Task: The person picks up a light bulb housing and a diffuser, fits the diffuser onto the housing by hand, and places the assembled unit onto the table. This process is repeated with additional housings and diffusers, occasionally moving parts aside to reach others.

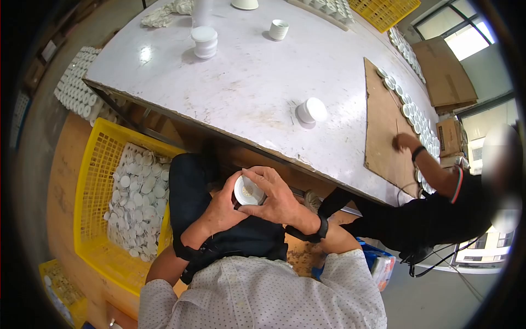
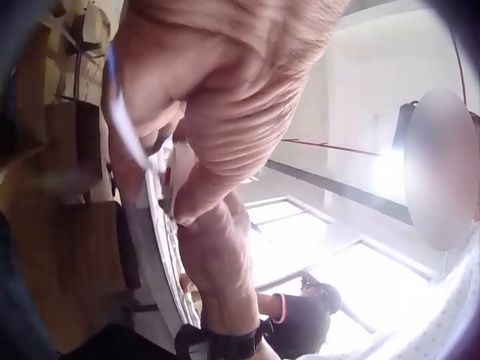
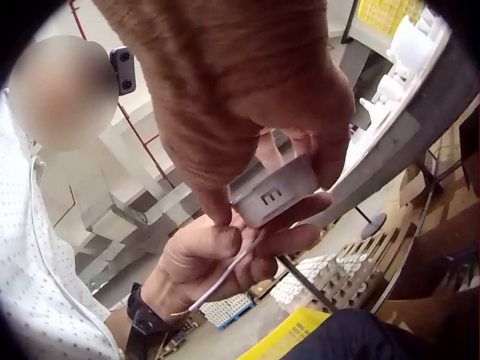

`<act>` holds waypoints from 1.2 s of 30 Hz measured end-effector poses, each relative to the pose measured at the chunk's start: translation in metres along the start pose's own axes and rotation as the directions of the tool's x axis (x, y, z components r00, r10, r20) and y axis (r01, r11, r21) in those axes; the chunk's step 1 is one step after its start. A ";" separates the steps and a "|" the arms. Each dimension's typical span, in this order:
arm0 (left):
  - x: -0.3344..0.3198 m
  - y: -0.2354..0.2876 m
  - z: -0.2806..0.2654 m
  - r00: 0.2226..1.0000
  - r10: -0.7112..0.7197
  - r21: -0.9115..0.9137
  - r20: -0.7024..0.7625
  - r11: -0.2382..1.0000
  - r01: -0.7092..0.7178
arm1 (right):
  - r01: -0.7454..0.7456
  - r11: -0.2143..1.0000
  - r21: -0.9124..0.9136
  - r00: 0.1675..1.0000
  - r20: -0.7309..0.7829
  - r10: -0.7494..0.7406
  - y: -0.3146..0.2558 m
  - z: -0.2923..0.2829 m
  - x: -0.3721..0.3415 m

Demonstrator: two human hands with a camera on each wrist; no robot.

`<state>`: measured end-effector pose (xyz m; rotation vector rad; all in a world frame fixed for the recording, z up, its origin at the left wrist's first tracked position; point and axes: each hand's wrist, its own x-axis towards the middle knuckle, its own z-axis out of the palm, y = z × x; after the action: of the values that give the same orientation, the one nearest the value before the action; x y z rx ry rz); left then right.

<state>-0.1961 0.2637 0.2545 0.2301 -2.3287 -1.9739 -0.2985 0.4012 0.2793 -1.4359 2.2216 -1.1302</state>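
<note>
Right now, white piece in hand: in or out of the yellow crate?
Out: the left hand and right hand hold the white piece, clear of the yellow crate to their left.

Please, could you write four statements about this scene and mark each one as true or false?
1. The left hand and the right hand hold a round white piece. True.
2. The yellow basket nearest the left leg is empty. False: that basket contains many small white parts.
3. The piece bears a dark E-like mark. True.
4. The other person wears a white top. False: that person wears a dark top.
</note>
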 end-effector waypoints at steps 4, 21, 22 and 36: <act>-0.007 -0.020 -0.002 1.000 -0.004 -0.041 -0.022 0.999 0.004 | -0.084 0.984 0.158 0.996 -0.030 0.090 0.000 -0.003 0.003; -0.024 -0.038 -0.001 0.984 -0.111 -0.241 -0.142 0.968 0.075 | -0.350 0.537 0.768 0.468 -0.353 0.810 0.138 -0.109 0.036; -0.024 -0.037 -0.002 0.984 -0.114 -0.240 -0.139 0.968 0.078 | -0.350 0.534 0.770 0.466 -0.351 0.812 0.136 -0.106 0.030; 0.004 -0.014 0.003 0.976 -0.218 -0.421 -0.008 0.886 0.195 | -0.255 0.348 0.902 0.710 -0.070 0.701 0.048 -0.025 -0.014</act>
<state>-0.1999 0.2639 0.2397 0.5091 -1.8480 -2.4707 -0.3373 0.4347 0.2584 -0.0104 1.5925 -2.0084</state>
